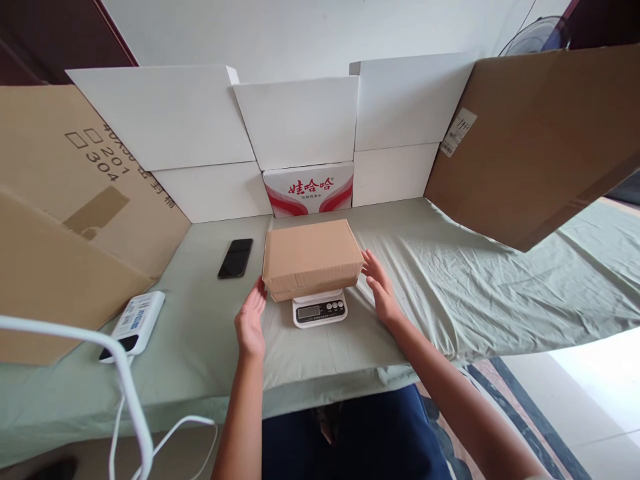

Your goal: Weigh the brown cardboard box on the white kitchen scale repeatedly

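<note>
A closed brown cardboard box (313, 253) rests on a small white digital scale (321, 311), covering its weighing plate. The scale's display and buttons show in front of the box, but no reading can be made out. My left hand (251, 321) is at the box's left side, fingers stretched out, with the tips at the lower left corner. On the other side, my right hand (381, 288) has its fingers apart beside the right edge; its fingertips are partly behind the box corner. I cannot tell whether either hand presses on the cardboard.
A black phone (235, 258) lies left of the box. A white device (135, 326) with a cable (100, 333) is farther left. White boxes (300, 123) and a red-and-white carton (309, 190) stand behind, with large cardboard panels (530, 140) at the sides. Green cloth (410, 253) covers the table.
</note>
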### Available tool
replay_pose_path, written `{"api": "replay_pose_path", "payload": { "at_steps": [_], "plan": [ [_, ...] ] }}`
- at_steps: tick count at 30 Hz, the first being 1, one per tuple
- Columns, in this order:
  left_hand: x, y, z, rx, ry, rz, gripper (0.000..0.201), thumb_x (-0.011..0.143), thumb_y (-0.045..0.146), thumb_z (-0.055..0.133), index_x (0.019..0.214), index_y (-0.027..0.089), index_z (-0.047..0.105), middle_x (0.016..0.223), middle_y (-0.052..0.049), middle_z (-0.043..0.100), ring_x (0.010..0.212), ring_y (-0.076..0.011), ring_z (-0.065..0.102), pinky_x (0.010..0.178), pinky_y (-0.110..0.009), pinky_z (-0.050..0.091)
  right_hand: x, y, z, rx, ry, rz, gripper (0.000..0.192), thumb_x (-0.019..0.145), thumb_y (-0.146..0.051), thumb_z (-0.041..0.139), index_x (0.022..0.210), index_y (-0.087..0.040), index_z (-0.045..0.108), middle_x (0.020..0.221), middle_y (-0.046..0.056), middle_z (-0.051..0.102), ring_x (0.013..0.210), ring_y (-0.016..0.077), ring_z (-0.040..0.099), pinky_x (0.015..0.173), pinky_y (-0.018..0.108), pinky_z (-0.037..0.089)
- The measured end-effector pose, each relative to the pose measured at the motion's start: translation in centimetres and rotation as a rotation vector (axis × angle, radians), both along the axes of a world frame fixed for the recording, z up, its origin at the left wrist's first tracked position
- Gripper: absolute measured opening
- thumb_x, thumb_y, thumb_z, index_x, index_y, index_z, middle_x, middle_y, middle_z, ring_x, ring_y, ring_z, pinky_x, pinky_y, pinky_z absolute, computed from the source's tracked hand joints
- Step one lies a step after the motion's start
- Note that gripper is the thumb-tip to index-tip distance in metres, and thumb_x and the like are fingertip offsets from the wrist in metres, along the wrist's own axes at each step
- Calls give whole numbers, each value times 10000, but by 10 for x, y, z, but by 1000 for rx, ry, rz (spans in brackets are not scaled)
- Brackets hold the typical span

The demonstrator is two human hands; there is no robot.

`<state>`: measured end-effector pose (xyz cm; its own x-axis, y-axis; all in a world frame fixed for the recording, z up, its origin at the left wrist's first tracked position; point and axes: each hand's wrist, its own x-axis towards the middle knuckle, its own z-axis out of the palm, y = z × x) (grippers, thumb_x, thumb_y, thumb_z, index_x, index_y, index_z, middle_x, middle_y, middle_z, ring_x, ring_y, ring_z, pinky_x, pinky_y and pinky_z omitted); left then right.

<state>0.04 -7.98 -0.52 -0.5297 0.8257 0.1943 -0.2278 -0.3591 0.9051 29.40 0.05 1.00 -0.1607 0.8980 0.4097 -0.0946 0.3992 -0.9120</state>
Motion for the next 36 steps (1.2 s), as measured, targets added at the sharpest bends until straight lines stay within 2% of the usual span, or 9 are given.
{"api": "replay_pose_path", "payload": {
  "at_steps": [6, 10, 14, 17, 20, 22, 24, 29, 36],
  "plan": [
    [2, 3, -12, -50, 71, 43, 674, 792, 678, 600, 1241, 193, 732, 1404, -172, 630, 1379, -356, 525, 1173, -528, 370, -8, -1, -8, -15, -26, 87, 685, 970, -543, 543, 1577, -475, 232, 1651, -47, 365, 1497, 264, 416, 1243, 559, 333],
    [0, 7, -11, -101, 43, 44, 710, 742, 725, 617, 1136, 155, 767, 1307, -219, 681, 1315, -400, 577, 1142, -592, 386, -11, 0, -1, -8, -44, 87, 771, 950, -536, 588, 1599, -438, 184, 1695, -39, 255, 1552, 265, 319, 1275, 540, 281],
    [-5, 27, 16, -33, 32, -22, 674, 792, 711, 588, 1144, 163, 758, 1316, -210, 679, 1331, -379, 568, 1152, -580, 374, -16, 18, 20, 64, -11, 83, 800, 944, -533, 603, 1605, -421, 167, 1697, -17, 253, 1555, 264, 315, 1274, 506, 302],
    [-8, 65, 43, 55, 60, -48, 703, 818, 728, 555, 1212, 169, 720, 1393, -202, 631, 1388, -354, 516, 1169, -541, 356, -28, 47, 37, 142, 54, 102, 794, 950, -539, 591, 1602, -414, 157, 1685, -1, 284, 1551, 259, 324, 1257, 488, 336],
    [-6, 111, 52, 108, 63, -127, 721, 837, 759, 505, 1263, 203, 676, 1488, -183, 555, 1441, -311, 459, 1199, -479, 313, -44, 84, 41, 211, 87, 47, 776, 937, -561, 588, 1590, -378, 209, 1657, 23, 338, 1509, 275, 395, 1220, 482, 389],
    [-3, 136, 44, 100, 44, -152, 692, 851, 766, 478, 1258, 239, 663, 1515, -160, 532, 1462, -279, 433, 1210, -445, 290, -55, 107, 34, 236, 70, -45, 789, 899, -604, 608, 1567, -338, 283, 1645, 34, 353, 1513, 287, 378, 1232, 474, 367],
    [-1, 152, 29, 54, 29, -151, 655, 876, 753, 451, 1259, 260, 651, 1531, -144, 518, 1471, -255, 421, 1213, -425, 281, -64, 124, 23, 220, 51, -103, 807, 876, -621, 614, 1554, -303, 312, 1650, 42, 340, 1527, 290, 344, 1248, 464, 337],
    [-7, 162, -2, -51, -6, -92, 722, 896, 761, 376, 1346, 246, 605, 1598, -154, 425, 1500, -243, 370, 1220, -397, 261, -73, 141, -3, 123, 59, -21, 822, 865, -541, 627, 1555, -282, 264, 1618, 65, 393, 1463, 274, 426, 1210, 458, 372],
    [-11, 164, -12, -97, 1, -57, 799, 881, 799, 332, 1398, 246, 587, 1590, -151, 439, 1505, -250, 359, 1214, -396, 276, -74, 140, -8, 22, 93, 9, 710, 852, -415, 611, 1488, -300, 318, 1518, 80, 488, 1340, 265, 529, 1131, 452, 442]
  ]
}}
